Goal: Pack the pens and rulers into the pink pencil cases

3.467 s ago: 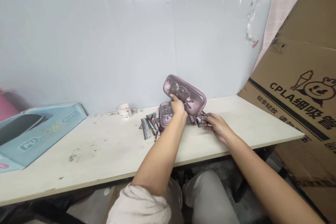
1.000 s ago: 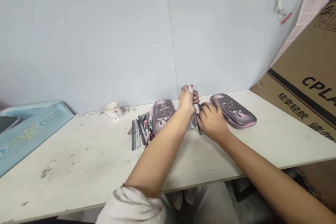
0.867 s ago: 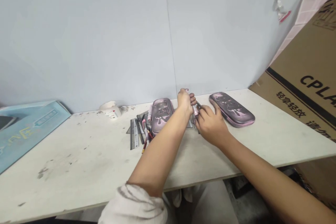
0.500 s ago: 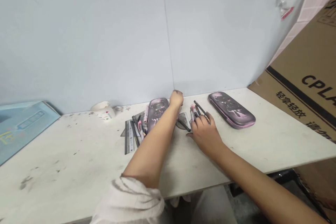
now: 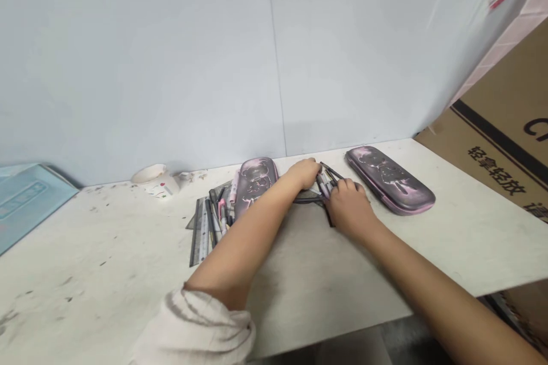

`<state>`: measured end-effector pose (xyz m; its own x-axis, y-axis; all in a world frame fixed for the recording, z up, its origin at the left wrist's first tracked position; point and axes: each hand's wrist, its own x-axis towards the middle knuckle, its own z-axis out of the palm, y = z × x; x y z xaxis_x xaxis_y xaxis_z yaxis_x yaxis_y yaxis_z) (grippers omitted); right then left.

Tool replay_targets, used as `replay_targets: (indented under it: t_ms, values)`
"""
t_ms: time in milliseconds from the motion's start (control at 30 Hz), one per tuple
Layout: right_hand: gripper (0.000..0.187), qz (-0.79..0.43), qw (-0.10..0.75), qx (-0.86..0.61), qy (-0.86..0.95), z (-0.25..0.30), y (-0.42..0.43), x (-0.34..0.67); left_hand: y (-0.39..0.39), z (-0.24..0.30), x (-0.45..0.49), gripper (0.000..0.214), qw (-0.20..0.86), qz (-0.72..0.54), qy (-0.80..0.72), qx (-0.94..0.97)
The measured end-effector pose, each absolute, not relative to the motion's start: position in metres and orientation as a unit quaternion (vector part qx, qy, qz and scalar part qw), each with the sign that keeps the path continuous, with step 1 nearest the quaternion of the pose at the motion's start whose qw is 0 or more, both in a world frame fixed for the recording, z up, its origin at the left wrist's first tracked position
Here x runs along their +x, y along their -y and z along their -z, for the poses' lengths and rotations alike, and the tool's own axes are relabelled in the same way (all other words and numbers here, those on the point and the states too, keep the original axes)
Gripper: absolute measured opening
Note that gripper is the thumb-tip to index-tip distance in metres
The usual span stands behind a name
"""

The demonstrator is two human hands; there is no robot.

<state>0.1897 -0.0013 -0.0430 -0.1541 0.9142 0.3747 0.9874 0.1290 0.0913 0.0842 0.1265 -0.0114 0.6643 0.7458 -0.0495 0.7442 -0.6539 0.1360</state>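
Head view, scuffed table (image 5: 107, 245), grey wall (image 5: 149, 57), left hand (image 5: 306, 174), right hand (image 5: 350, 208) curled at pens (image 5: 325, 184), grip unclear

Only real readable print here is on the cardboard box (image 5: 500, 108) off to the right of the right hand (image 5: 349, 205): black 轻拿轻放 under a thick black stripe, and above that a big Latin "C" cut off by the frame edge. The steel ruler (image 5: 200, 234) left of the left hand (image 5: 305, 174) has markings, too small to read. Same goes for the label on the blue box (image 5: 25, 205) further left.
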Motion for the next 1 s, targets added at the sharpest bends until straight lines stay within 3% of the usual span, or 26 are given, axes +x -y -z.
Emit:
replay_targets:
  t_ms: [200,367,600,767,867,1000]
  values:
    - [0.038,0.15,0.164,-0.688,0.691,0.024,0.001,0.217,-0.1,-0.007,0.074,0.03,-0.031,-0.05,-0.262,0.963]
    - [0.041,0.055,0.234,-0.711,0.661,0.002,0.011,0.25,-0.061,-0.031,0.077,0.036,-0.032,-0.09,-0.304,0.948]
    - [0.045,-0.03,0.371,-0.662,0.651,-0.01,0.033,0.269,-0.031,-0.05,0.086,0.033,0.066,-0.136,-0.349,0.925]
    - [0.023,0.03,0.428,-0.587,0.687,-0.019,0.056,0.272,-0.02,-0.058,0.083,0.026,0.213,-0.161,-0.294,0.918]
    - [0.02,0.04,0.444,-0.521,0.728,-0.029,0.063,0.274,-0.016,-0.059,0.079,0.025,0.231,-0.166,-0.288,0.914]
    - [0.03,-0.085,0.38,-0.561,0.73,-0.042,0.062,0.276,-0.015,-0.057,0.077,0.025,0.185,-0.154,-0.302,0.922]
